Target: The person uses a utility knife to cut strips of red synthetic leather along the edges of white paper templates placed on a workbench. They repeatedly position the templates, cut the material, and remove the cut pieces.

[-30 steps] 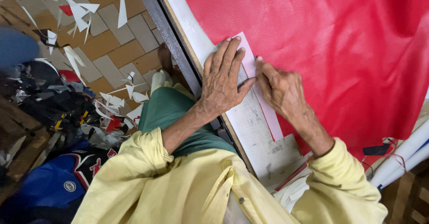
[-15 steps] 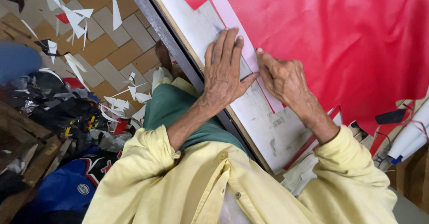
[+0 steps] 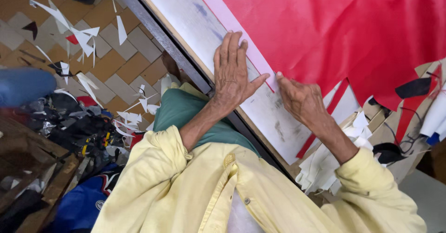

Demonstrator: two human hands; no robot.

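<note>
My left hand (image 3: 232,72) lies flat, fingers spread, on a long pale pink strip (image 3: 232,23) and on the white board (image 3: 186,23) under it. The thumb reaches toward the strip's near end. My right hand (image 3: 302,100) rests just beside it with its fingers curled, the fingertip touching the strip's end at the edge of a large red sheet (image 3: 344,28). Whether the right hand holds anything is hidden. Both arms are in yellow sleeves.
The board's dark edge (image 3: 162,37) runs diagonally past my green-clad lap. White and red offcuts (image 3: 325,168) pile up at the right. Paper scraps (image 3: 79,35) litter the tiled floor at the left, beside a heap of dark bags (image 3: 79,130) and a wooden crate (image 3: 28,168).
Both hands now sit nearer the near end of the pink strip, and more of the strip shows beyond the fingers. The left hand stays flat on it.
</note>
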